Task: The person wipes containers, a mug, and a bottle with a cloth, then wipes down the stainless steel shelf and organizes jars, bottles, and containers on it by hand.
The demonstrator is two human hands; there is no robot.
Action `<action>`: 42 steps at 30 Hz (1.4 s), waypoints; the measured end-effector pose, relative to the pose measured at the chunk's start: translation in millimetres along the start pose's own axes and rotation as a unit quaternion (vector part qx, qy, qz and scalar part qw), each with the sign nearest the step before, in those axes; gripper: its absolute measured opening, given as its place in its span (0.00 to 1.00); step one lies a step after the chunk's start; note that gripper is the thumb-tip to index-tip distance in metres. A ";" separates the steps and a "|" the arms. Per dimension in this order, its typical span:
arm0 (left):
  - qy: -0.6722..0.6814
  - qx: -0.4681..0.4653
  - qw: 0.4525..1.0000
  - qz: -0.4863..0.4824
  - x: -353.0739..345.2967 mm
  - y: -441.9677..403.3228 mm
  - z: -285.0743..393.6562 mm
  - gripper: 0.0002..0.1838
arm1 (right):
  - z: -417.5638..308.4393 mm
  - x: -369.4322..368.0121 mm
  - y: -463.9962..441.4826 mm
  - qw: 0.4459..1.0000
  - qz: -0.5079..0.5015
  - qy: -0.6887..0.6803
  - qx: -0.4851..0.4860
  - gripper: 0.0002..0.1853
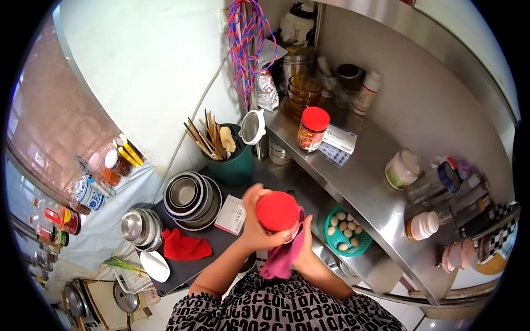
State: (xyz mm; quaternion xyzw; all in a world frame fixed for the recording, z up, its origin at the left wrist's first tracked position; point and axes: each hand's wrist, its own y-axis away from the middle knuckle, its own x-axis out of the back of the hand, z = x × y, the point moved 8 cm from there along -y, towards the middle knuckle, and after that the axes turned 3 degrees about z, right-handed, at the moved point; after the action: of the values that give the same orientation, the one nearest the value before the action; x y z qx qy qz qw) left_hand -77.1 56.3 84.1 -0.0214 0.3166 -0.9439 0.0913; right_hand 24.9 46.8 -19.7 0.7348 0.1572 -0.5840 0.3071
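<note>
While the fingers of the left hand gripped a red-lidded jar in mid-air before the person's body, those of the right hand held a magenta cloth at its side. A slackened left grip could have dropped it, perhaps toward the dark tabletop or teal basket of eggs nearby.

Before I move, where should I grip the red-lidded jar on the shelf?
Probably grip the jar around its round body, below the red lid, from the front: it stands upright near the edge of the steel shelf, with bowls behind.
</note>
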 end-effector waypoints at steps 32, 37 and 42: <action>-0.091 0.071 0.993 0.029 -2.8 47.9 -43.2 0.37 | -28.9 -65.5 2.3 0.985 -0.163 0.042 0.031 0.30; -0.199 0.041 0.979 0.027 9.1 26.7 -17.4 0.50 | -74.3 -124.5 66.8 0.646 -0.155 0.587 0.462 0.32; -0.168 0.049 0.982 -0.073 -16.3 35.6 -9.7 0.41 | -30.1 -186.9 62.6 0.292 -0.104 0.862 0.400 0.22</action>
State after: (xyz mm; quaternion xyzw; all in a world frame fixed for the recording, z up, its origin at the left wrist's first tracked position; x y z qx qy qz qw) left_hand -56.4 37.2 55.2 -0.1987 0.2473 -0.9454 0.0749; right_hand 34.6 42.1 179.3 0.8251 0.1532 0.3682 -0.4003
